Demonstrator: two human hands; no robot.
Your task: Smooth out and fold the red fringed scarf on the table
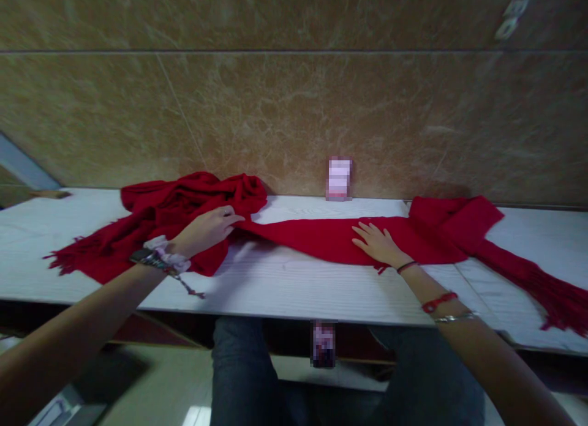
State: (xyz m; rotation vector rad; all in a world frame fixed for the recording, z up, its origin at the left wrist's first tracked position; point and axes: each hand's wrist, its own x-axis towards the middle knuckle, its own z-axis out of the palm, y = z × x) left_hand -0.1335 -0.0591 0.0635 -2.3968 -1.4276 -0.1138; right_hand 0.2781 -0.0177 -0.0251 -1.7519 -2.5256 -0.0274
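Observation:
A long red scarf (pixel 316 239) with fringed ends stretches across the white tabletop. My left hand (pixel 214 227) pinches the scarf where its bunched left part narrows into the flat middle, lifting it slightly. My right hand (pixel 379 243) lies flat on the smooth middle stretch, fingers spread. To the left, the cloth is heaped in loose folds, with a fringe pointing out to the side. On the right it is folded over itself, and a fringed tail runs toward the table's front right edge.
The white table (pixel 275 291) stands against a brown marbled wall (pixel 275 108). A blurred-out small item (pixel 339 179) stands at its back edge by the wall. A white wall socket (pixel 507 28) is at the upper right. My legs (pixel 243 371) are under the table.

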